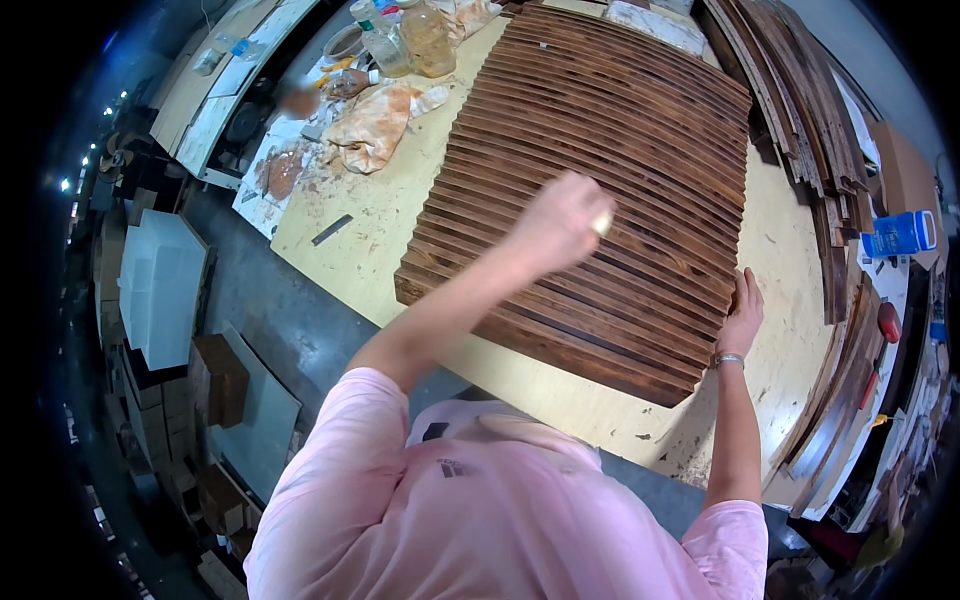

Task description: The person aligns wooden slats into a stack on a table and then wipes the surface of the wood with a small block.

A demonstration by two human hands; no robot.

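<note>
A dark brown slatted wooden panel lies on the pale work table, its slats running side to side in narrow ridges. Over the middle of the panel my left hand is closed, blurred by motion. A small pale yellow piece sticks out of its fingers; most of it is hidden, so its kind does not show. At the panel's right edge rests my right hand, fingers stretched out along the slat ends and gripping nothing.
To the left lie a stained cloth, a brown-tinted jar, a clear bottle and a short dark strip. Wooden strips are stacked at the right, with a blue jug beyond. Boards stand left of the table.
</note>
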